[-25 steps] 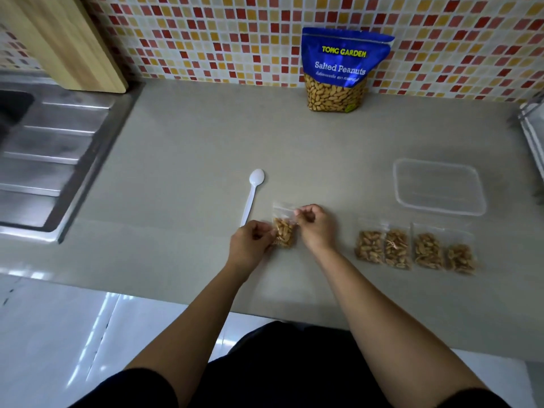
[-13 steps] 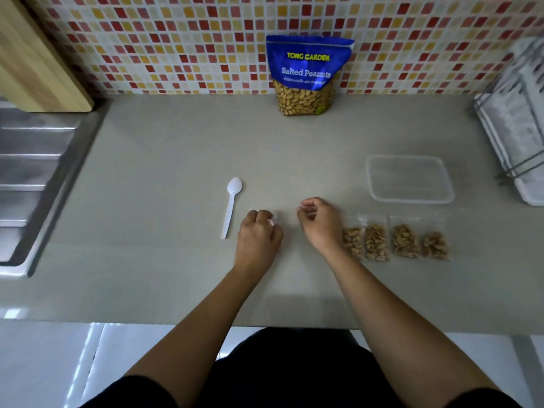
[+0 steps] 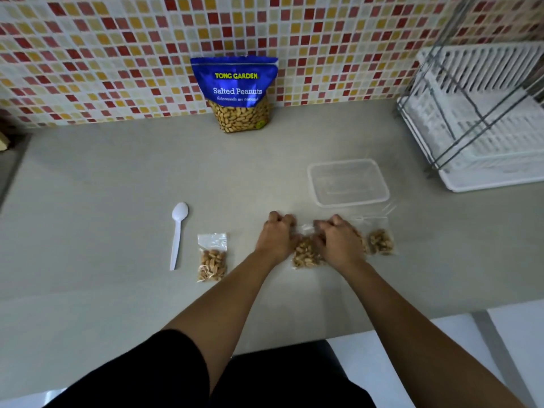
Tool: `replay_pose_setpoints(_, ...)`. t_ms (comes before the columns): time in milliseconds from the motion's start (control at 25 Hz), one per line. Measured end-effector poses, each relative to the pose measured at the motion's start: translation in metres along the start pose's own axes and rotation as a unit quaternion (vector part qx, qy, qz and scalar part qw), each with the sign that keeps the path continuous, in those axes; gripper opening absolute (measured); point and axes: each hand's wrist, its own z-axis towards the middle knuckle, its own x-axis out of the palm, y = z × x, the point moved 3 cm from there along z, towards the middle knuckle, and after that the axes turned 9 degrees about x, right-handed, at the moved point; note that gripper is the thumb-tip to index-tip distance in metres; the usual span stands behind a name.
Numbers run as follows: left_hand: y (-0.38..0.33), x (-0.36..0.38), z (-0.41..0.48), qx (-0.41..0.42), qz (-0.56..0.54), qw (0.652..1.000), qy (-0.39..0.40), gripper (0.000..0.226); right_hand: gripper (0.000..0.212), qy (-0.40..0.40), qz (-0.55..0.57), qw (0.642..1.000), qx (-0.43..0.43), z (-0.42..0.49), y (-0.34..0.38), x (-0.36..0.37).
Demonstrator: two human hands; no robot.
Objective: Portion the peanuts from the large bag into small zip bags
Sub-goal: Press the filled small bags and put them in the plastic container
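Note:
The large blue peanut bag (image 3: 235, 92) stands upright against the tiled wall. One filled small zip bag (image 3: 212, 259) lies alone beside the white plastic spoon (image 3: 177, 234). My left hand (image 3: 276, 235) and my right hand (image 3: 338, 241) rest curled on the counter, side by side. Between them lies another filled zip bag (image 3: 306, 256), and both hands' fingers are at its clear top edge. My right hand covers more of the row of bags. A further filled bag (image 3: 381, 241) shows just to its right.
An empty clear plastic container (image 3: 347, 184) sits just behind the hands. A white dish rack with a wire frame (image 3: 482, 125) fills the right back corner. The counter's front edge (image 3: 382, 325) runs close to my body.
The bag I held between both hands now lies by the spoon. Both hands have moved right to the row of filled bags. The view has swung right, and the sink is out of sight.

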Motion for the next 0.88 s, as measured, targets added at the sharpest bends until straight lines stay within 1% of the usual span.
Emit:
replay_pose_setpoints(120, 0.0, -0.005, 0.0, -0.01, 0.008, 1.0, -0.005, 0.03, 0.037, 0.009, 0.003, 1.0, -0.015, 0.003, 0.006, 0.001)
replay_pose_setpoints(200, -0.001, -0.009, -0.005, 0.004, -0.012, 1.0, -0.029, 0.018, 0.028, 0.001, 0.02, 0.999, -0.028, 0.004, 0.008, 0.001)
replay_pose_setpoints(240, -0.001, -0.013, -0.009, 0.009, -0.043, 0.998, -0.048, 0.013, 0.022, -0.021, 0.047, 0.998, -0.047, 0.003, 0.011, -0.001)
replay_pose_setpoints(320, 0.002, -0.021, -0.017, 0.008, -0.124, 0.989, -0.083, 0.008, 0.011, -0.062, 0.138, 0.986, -0.073, 0.0, 0.016, -0.003)
replay_pose_setpoints(360, 0.003, -0.027, -0.021, 0.009, -0.154, 0.983, -0.095, 0.007, 0.009, -0.061, 0.194, 0.977, -0.066, -0.001, 0.02, -0.004)
replay_pose_setpoints(440, 0.009, -0.039, -0.026, 0.007, -0.188, 0.976, -0.109, 0.005, 0.007, -0.02, 0.294, 0.955, -0.017, -0.004, 0.03, 0.0)
replay_pose_setpoints(480, 0.011, -0.046, -0.028, 0.003, -0.201, 0.973, -0.113, 0.006, 0.004, -0.006, 0.346, 0.938, 0.011, -0.005, 0.036, 0.003)
replay_pose_setpoints(560, 0.014, -0.061, -0.033, -0.006, -0.233, 0.966, -0.116, 0.009, 0.011, -0.001, 0.46, 0.887, 0.048, -0.009, 0.048, 0.007)
replay_pose_setpoints(680, 0.017, -0.084, -0.041, -0.01, -0.288, 0.953, -0.098, 0.003, 0.013, 0.012, 0.602, 0.792, 0.099, -0.017, 0.071, 0.011)
replay_pose_setpoints(760, 0.016, -0.097, -0.046, -0.003, -0.295, 0.951, -0.091, 0.007, 0.014, 0.021, 0.666, 0.736, 0.119, -0.025, 0.087, 0.01)
replay_pose_setpoints(800, 0.015, -0.102, -0.048, -0.002, -0.291, 0.952, -0.092, 0.008, 0.014, 0.024, 0.684, 0.719, 0.123, -0.027, 0.094, 0.009)
replay_pose_setpoints(880, 0.016, -0.109, -0.051, 0.0, -0.278, 0.955, -0.101, 0.008, 0.013, 0.022, 0.7, 0.703, 0.121, -0.027, 0.104, 0.009)
